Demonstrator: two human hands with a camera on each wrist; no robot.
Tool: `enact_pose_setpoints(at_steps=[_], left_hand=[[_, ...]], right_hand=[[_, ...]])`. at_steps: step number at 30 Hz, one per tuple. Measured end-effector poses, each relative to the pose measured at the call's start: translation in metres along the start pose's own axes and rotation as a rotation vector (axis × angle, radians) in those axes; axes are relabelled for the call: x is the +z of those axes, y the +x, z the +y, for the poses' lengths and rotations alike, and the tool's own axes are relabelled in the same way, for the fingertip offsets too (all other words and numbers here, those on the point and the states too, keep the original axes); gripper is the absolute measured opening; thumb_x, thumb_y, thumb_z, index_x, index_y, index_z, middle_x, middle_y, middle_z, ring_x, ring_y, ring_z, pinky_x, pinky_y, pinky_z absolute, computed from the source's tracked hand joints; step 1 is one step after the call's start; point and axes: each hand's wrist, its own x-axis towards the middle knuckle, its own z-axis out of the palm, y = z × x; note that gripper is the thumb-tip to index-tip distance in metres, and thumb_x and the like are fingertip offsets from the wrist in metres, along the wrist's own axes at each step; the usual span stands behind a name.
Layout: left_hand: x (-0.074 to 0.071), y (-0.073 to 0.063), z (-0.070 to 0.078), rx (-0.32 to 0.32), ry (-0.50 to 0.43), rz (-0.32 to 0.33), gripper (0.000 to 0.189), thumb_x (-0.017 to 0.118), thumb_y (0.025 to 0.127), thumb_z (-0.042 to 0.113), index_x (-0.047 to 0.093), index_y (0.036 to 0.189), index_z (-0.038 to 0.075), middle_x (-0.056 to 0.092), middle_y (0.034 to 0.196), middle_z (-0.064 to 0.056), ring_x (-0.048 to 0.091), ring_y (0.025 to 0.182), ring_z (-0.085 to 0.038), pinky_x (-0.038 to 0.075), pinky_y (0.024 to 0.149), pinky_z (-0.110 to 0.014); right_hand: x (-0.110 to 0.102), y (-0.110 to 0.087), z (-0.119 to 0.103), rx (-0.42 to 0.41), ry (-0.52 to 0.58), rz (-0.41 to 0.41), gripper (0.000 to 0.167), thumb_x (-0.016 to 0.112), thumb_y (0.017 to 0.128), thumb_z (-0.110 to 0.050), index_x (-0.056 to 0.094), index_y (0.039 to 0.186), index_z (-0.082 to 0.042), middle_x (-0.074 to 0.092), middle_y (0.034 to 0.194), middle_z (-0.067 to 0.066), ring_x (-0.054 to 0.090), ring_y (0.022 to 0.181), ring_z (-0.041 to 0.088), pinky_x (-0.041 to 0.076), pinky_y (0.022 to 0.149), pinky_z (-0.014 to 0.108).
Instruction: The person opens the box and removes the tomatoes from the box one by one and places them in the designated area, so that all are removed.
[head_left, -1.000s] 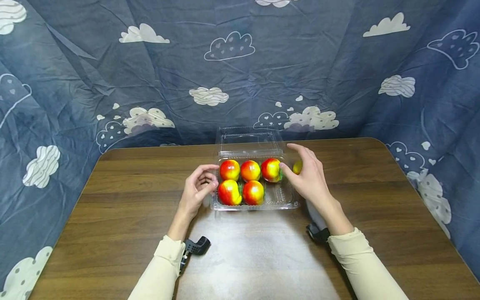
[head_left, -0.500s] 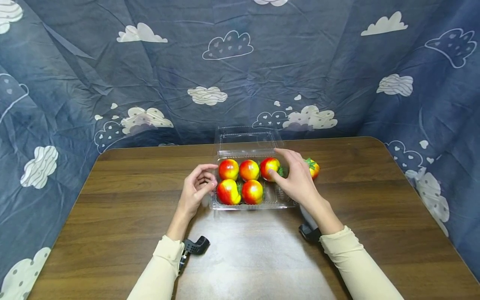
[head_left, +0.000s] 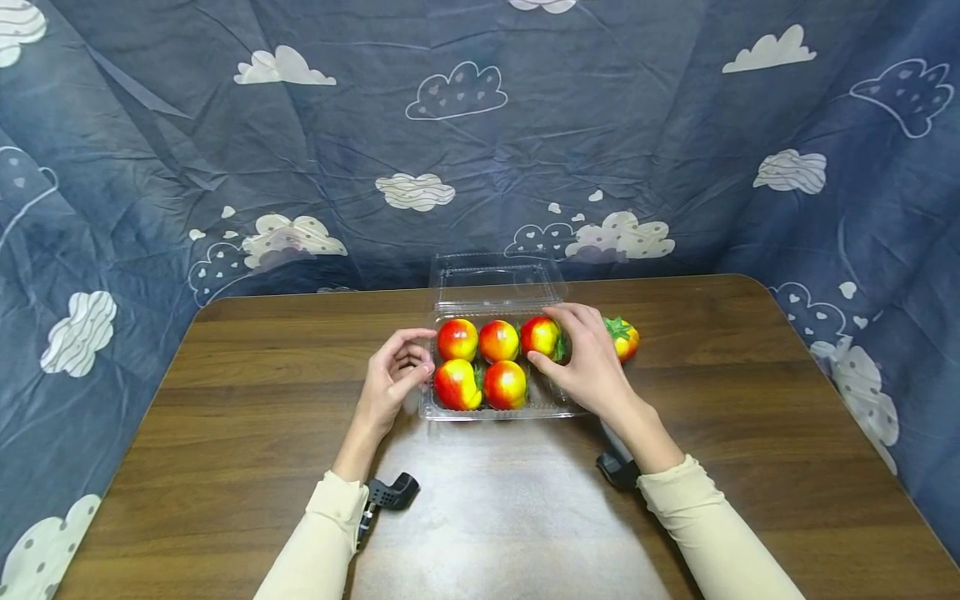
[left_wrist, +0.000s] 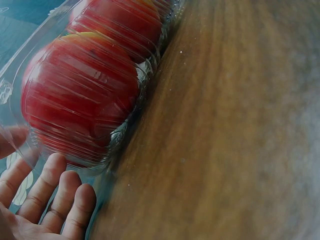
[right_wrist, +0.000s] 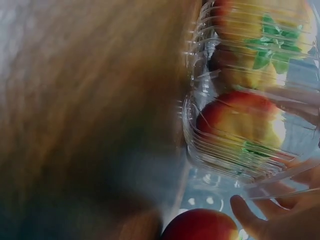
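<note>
A clear plastic clamshell box (head_left: 457, 416) lies with its lid (head_left: 498, 285) raised at the back and several red-and-yellow peaches in it. My right hand (head_left: 596, 367) reaches over the box's right end, thumb and forefinger around the back-right peach (head_left: 538, 336), whose green leaves face the palm. In the right wrist view, its other fingers (right_wrist: 244, 212) are outside the clear wall. My left hand (head_left: 387, 375) is at the box's left side, fingertips right at the wall; the left wrist view shows loosely extended fingers (left_wrist: 45, 187) beside a peach (left_wrist: 80, 90) behind ribbed plastic.
Another peach (head_left: 625, 339) with green leaves lies on the brown wooden table (head_left: 255, 400), right of the box and partly behind my right hand. A blue cloth (head_left: 345, 133) with white clouds hangs behind the table.
My right hand has moved left over the back-right peach, which has turned slightly. The loose peach on the right has come further into sight. My left hand stays at the box's side.
</note>
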Motion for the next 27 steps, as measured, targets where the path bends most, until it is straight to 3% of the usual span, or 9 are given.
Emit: enact_pose_setpoints(at_steps=[7,14,21,27], left_hand=[[-0.0004,-0.0002,0.0009,-0.007,0.001,0.002,0.041,0.069,0.091,-0.005,0.064,0.132,-0.002,0.063,0.091,-0.014,0.061,0.074,-0.018,0.056,0.062,-0.023],[-0.0002,-0.0003,0.0003,-0.005,0.004,-0.002,0.042,0.068,0.091,-0.006,0.063,0.132,-0.003,0.063,0.091,-0.012,0.061,0.074,-0.020,0.057,0.062,-0.023],[0.0004,-0.0003,0.0012,-0.001,0.000,-0.006,0.043,0.067,0.090,-0.008,0.062,0.133,-0.005,0.063,0.090,-0.005,0.061,0.073,-0.019,0.057,0.062,-0.024],[0.0005,-0.0002,0.0017,0.000,0.002,-0.003,0.042,0.067,0.091,-0.007,0.062,0.133,-0.004,0.063,0.090,-0.007,0.060,0.073,-0.019,0.057,0.062,-0.023]], right_hand=[[-0.0001,0.0006,-0.0026,0.015,-0.067,-0.034,0.072,0.095,0.076,-0.022,0.063,0.137,0.000,0.061,0.132,0.020,0.048,0.130,0.040,0.044,0.112,0.057],[0.0000,0.0001,-0.0017,0.017,-0.059,-0.015,0.073,0.095,0.076,-0.018,0.061,0.138,0.001,0.063,0.132,0.021,0.049,0.130,0.040,0.042,0.114,0.055],[-0.0024,0.0002,-0.0029,0.011,-0.014,0.043,0.065,0.090,0.078,-0.019,0.063,0.135,-0.001,0.065,0.128,0.018,0.054,0.123,0.038,0.046,0.106,0.054],[-0.0070,0.0014,-0.0056,0.022,0.046,0.132,0.063,0.086,0.081,-0.025,0.063,0.136,-0.005,0.063,0.128,0.014,0.060,0.116,0.032,0.053,0.099,0.051]])
